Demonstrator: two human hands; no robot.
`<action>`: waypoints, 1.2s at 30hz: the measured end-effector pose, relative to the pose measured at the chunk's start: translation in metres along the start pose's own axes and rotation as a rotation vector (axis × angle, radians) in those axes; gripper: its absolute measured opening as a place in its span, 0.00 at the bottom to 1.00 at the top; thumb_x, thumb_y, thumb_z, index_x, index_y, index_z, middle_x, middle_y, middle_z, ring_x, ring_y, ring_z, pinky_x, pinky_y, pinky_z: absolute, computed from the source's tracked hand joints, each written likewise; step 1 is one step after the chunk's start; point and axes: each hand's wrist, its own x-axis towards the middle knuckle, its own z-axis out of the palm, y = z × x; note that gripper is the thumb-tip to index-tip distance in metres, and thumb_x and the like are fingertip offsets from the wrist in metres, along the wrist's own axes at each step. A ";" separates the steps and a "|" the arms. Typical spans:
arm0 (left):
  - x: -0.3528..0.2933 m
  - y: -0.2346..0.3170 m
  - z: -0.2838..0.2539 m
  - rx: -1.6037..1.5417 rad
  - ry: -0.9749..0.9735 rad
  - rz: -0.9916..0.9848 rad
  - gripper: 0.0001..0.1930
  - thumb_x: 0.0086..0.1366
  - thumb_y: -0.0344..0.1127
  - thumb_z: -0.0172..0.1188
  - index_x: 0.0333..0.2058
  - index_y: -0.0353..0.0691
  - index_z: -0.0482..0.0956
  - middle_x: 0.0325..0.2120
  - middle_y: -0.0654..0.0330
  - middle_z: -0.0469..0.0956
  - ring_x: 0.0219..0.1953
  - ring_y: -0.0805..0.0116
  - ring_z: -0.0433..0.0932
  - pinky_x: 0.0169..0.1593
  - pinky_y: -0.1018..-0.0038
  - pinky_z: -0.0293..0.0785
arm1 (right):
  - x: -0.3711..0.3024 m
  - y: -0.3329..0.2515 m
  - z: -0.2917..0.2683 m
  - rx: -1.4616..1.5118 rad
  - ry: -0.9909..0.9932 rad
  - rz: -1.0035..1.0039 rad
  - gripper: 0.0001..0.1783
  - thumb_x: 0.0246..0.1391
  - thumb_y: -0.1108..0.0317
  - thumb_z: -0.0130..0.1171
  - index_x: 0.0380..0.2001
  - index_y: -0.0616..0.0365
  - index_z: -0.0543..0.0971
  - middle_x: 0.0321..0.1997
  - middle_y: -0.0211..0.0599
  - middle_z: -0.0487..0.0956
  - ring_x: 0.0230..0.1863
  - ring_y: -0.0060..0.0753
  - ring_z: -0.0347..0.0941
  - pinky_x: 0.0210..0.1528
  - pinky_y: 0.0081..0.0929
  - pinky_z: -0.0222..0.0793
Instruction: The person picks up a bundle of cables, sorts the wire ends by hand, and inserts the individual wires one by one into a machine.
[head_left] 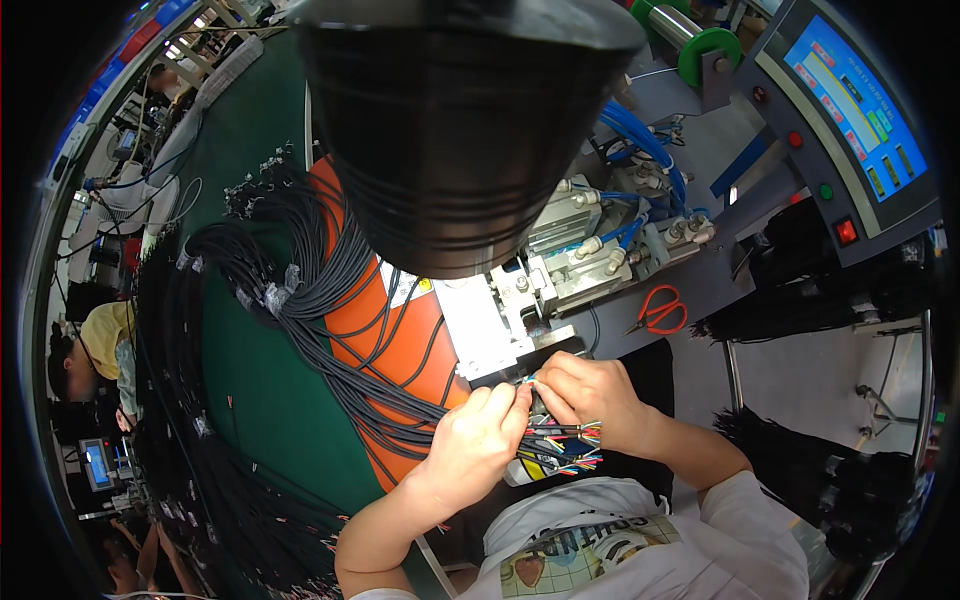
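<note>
Closest in, at 6 o'clock, the person's printed shirt [600, 550] fills the lower edge, with both forearms rising from it. The left hand [480, 430] and right hand [590, 395] meet just below centre, fingertips pinched together on thin coloured wires [570, 445]. Those wires fan out from the end of a black cable, red, yellow and blue strands splayed toward 4 o'clock under the right palm. The pinched ends sit right at the mouth of the machine [500, 320], touching or almost touching its front block; I cannot tell which.

From the left hand a thick bundle of black cables [330, 300] sweeps away toward 10 o'clock, lying across an orange mat [400, 340] on the green worktop [260, 380]. More cables spill along the worktop's edge at 8 o'clock.

Just past the hands, at 3 o'clock, red-handled scissors [660, 312] lie on the grey machine base. Beyond them blue air hoses [640, 140] loop over metal cylinders. At 2 o'clock a control panel carries a blue screen [855, 105] and a red button [846, 231]. A large black spool [450, 130] hangs over the middle at 12 o'clock. At 9 o'clock, well apart, another person [95, 350] sits in a yellow cap.
</note>
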 end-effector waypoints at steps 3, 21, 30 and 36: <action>0.000 -0.001 -0.003 -0.039 0.001 -0.012 0.22 0.51 0.27 0.56 0.47 0.28 0.75 0.29 0.57 0.68 0.31 0.65 0.72 0.31 0.73 0.74 | -0.001 0.001 0.002 0.063 0.034 0.017 0.04 0.48 0.74 0.61 0.29 0.63 0.78 0.28 0.37 0.76 0.22 0.38 0.75 0.23 0.30 0.71; -0.003 -0.002 0.005 0.043 0.044 0.000 0.22 0.49 0.28 0.57 0.46 0.29 0.75 0.28 0.59 0.69 0.29 0.67 0.71 0.29 0.75 0.73 | 0.003 0.005 0.007 0.059 0.174 -0.050 0.08 0.48 0.75 0.62 0.33 0.65 0.79 0.32 0.42 0.79 0.25 0.38 0.77 0.24 0.27 0.73; -0.003 0.000 0.005 0.065 0.057 0.020 0.23 0.49 0.29 0.57 0.46 0.29 0.76 0.27 0.61 0.69 0.28 0.68 0.70 0.28 0.76 0.73 | 0.003 0.008 0.008 0.099 0.173 -0.112 0.07 0.48 0.73 0.63 0.32 0.62 0.78 0.33 0.36 0.78 0.25 0.35 0.77 0.25 0.28 0.73; -0.004 0.000 0.005 0.069 0.052 0.023 0.24 0.48 0.28 0.57 0.47 0.28 0.75 0.27 0.61 0.69 0.29 0.68 0.70 0.28 0.76 0.72 | 0.005 0.007 0.012 0.070 0.209 -0.111 0.06 0.48 0.73 0.62 0.31 0.62 0.77 0.31 0.36 0.78 0.24 0.36 0.77 0.23 0.28 0.72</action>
